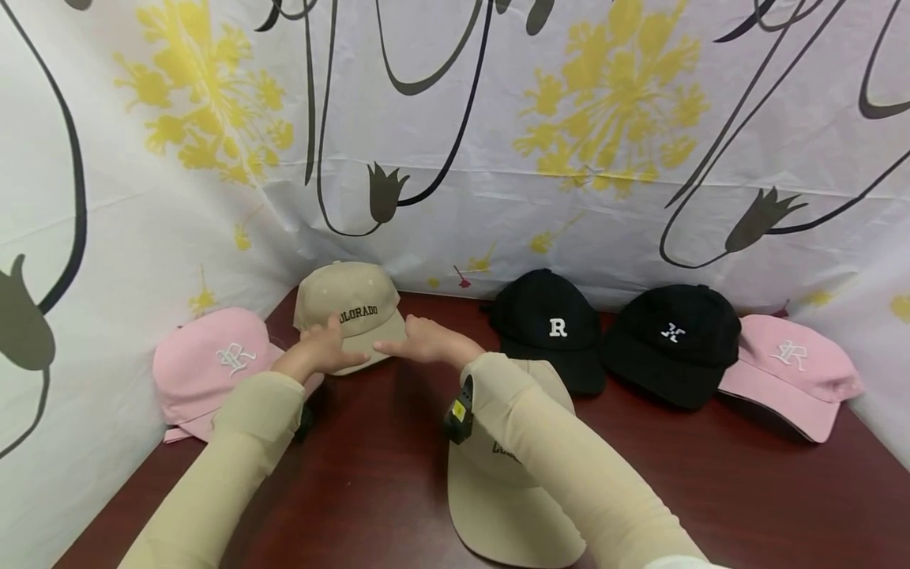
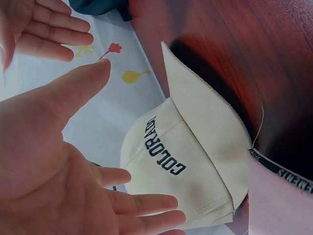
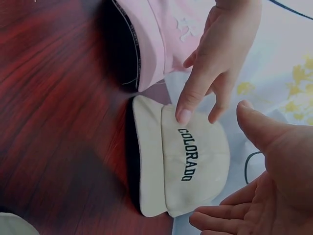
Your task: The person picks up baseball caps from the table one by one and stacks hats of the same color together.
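A beige cap (image 1: 348,292) lettered COLORADO stands at the back left of the dark red table, brim facing forward. Both hands hover around it, apart from the cloth as far as I can see. My left hand (image 1: 321,349) is on its left side, fingers spread; in the left wrist view the palm (image 2: 49,161) faces the cap (image 2: 181,171). Off the brim's right side is my right hand (image 1: 435,343), its fingers extended and holding nothing. A second beige cap (image 1: 498,506) lies nearer, below my right forearm, which partly covers it.
A pink cap (image 1: 213,356) sits at the left, partly behind my left forearm. Along the back right stand a black cap with an R (image 1: 543,316), another black cap (image 1: 671,340) and a pink cap (image 1: 796,363). A flower-patterned white cloth (image 1: 455,142) hangs behind.
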Tool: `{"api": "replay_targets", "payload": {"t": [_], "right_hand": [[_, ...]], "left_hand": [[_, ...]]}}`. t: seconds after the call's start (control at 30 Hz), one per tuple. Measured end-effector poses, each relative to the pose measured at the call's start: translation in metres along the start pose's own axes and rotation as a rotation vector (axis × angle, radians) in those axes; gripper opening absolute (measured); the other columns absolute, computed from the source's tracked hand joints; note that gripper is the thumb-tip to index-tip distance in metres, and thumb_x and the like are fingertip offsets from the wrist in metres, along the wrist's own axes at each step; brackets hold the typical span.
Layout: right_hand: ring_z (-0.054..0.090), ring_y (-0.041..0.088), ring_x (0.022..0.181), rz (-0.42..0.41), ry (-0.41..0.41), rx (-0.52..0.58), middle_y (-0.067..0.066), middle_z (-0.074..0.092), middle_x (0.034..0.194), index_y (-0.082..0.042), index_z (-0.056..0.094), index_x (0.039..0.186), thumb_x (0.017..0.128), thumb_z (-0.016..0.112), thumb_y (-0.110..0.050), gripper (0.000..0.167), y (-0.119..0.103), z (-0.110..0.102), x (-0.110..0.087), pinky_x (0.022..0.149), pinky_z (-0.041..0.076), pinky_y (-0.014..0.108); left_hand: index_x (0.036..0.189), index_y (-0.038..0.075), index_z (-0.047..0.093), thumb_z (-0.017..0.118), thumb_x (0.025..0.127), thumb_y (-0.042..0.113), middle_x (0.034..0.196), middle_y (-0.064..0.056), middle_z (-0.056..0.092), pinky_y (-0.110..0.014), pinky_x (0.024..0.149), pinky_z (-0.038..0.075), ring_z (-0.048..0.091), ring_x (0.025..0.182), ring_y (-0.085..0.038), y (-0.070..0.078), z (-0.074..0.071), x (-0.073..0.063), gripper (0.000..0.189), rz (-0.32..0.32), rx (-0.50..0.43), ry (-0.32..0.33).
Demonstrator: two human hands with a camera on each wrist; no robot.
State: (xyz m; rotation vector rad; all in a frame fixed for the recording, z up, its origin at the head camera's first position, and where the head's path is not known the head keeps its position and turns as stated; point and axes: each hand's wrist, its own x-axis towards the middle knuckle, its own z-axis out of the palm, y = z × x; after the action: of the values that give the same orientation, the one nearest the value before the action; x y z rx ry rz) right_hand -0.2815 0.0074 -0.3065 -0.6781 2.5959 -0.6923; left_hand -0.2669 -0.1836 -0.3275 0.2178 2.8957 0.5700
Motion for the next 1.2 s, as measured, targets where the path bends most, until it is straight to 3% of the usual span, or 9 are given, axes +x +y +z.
{"api": "replay_targets", "payload": {"t": [0.03, 0.1, 0.17, 0.27, 0.37, 0.93, 1.07, 1.13, 1.2], "right_hand": [[0.025, 0.031, 0.133, 0.004, -0.005, 0.0, 0.023, 0.022, 0.145, 0.007, 0.022, 0.141, 0.091, 0.047, -0.049, 0.078, 0.0, 0.0, 0.002, 0.104, 0.026, 0.04], [0.038, 0.029, 0.125, 0.001, -0.008, 0.008, 0.022, 0.038, 0.136, 0.007, 0.035, 0.136, 0.092, 0.047, -0.048, 0.072, 0.001, 0.0, 0.005, 0.099, 0.034, 0.037], [0.051, 0.025, 0.106, -0.002, -0.009, 0.013, 0.015, 0.054, 0.112, 0.008, 0.05, 0.122, 0.092, 0.048, -0.046, 0.062, 0.003, -0.001, 0.009, 0.087, 0.041, 0.033], [0.05, 0.019, 0.074, 0.003, -0.012, 0.015, 0.004, 0.044, 0.074, 0.004, 0.058, 0.095, 0.092, 0.048, -0.045, 0.05, 0.005, -0.002, 0.014, 0.067, 0.039, 0.029], [0.044, 0.016, 0.066, 0.02, -0.015, 0.01, 0.0, 0.037, 0.067, 0.002, 0.056, 0.088, 0.092, 0.048, -0.045, 0.048, 0.007, -0.002, 0.019, 0.062, 0.036, 0.028], [0.048, 0.02, 0.074, 0.091, -0.009, -0.034, 0.005, 0.044, 0.077, 0.003, 0.054, 0.104, 0.092, 0.047, -0.046, 0.051, 0.012, 0.002, 0.042, 0.068, 0.037, 0.031], [0.052, 0.023, 0.092, 0.116, -0.007, -0.019, 0.014, 0.054, 0.106, 0.005, 0.05, 0.121, 0.092, 0.047, -0.047, 0.059, 0.017, 0.004, 0.048, 0.077, 0.041, 0.034], [0.051, 0.025, 0.106, 0.129, -0.004, -0.013, 0.018, 0.05, 0.123, 0.005, 0.045, 0.129, 0.092, 0.046, -0.047, 0.064, 0.02, 0.006, 0.051, 0.085, 0.041, 0.036], [0.049, 0.028, 0.113, 0.132, -0.004, -0.001, 0.019, 0.046, 0.13, 0.006, 0.042, 0.132, 0.093, 0.046, -0.046, 0.065, 0.022, 0.007, 0.053, 0.09, 0.04, 0.038]], "left_hand": [[0.136, -0.02, 0.005, 0.058, 0.087, 0.038, 0.13, -0.046, 0.022, -0.061, 0.098, 0.02, 0.019, 0.121, -0.059, 0.0, 0.0, 0.001, 0.093, -0.007, -0.002, -0.005], [0.135, -0.02, 0.005, 0.058, 0.087, 0.038, 0.13, -0.046, 0.023, -0.061, 0.098, 0.019, 0.019, 0.121, -0.059, -0.001, 0.0, 0.003, 0.093, -0.011, 0.0, -0.011], [0.135, -0.021, 0.004, 0.058, 0.087, 0.038, 0.13, -0.046, 0.023, -0.061, 0.098, 0.019, 0.019, 0.122, -0.059, -0.002, 0.0, 0.005, 0.093, -0.014, 0.001, -0.019], [0.135, -0.021, 0.004, 0.058, 0.087, 0.038, 0.13, -0.046, 0.023, -0.061, 0.099, 0.018, 0.019, 0.122, -0.058, -0.004, -0.001, 0.008, 0.093, -0.022, 0.006, -0.03], [0.135, -0.021, 0.003, 0.057, 0.087, 0.038, 0.13, -0.047, 0.022, -0.06, 0.1, 0.017, 0.018, 0.123, -0.058, -0.005, -0.002, 0.011, 0.093, -0.037, 0.0, -0.045], [0.136, -0.013, -0.017, 0.054, 0.09, 0.038, 0.134, -0.048, 0.005, -0.061, 0.099, 0.017, 0.005, 0.126, -0.056, -0.016, 0.0, 0.026, 0.099, -0.145, -0.126, -0.084], [0.136, -0.011, -0.021, 0.054, 0.09, 0.038, 0.135, -0.046, 0.006, -0.06, 0.098, 0.022, 0.007, 0.127, -0.055, -0.021, 0.001, 0.03, 0.101, -0.164, -0.139, -0.083], [0.135, -0.011, -0.022, 0.054, 0.09, 0.038, 0.135, -0.047, 0.007, -0.059, 0.098, 0.023, 0.009, 0.126, -0.055, -0.023, 0.001, 0.032, 0.101, -0.168, -0.14, -0.076], [0.135, -0.011, -0.023, 0.054, 0.09, 0.037, 0.134, -0.047, 0.009, -0.059, 0.098, 0.023, 0.01, 0.126, -0.056, -0.025, 0.002, 0.035, 0.102, -0.166, -0.147, -0.069]]}}
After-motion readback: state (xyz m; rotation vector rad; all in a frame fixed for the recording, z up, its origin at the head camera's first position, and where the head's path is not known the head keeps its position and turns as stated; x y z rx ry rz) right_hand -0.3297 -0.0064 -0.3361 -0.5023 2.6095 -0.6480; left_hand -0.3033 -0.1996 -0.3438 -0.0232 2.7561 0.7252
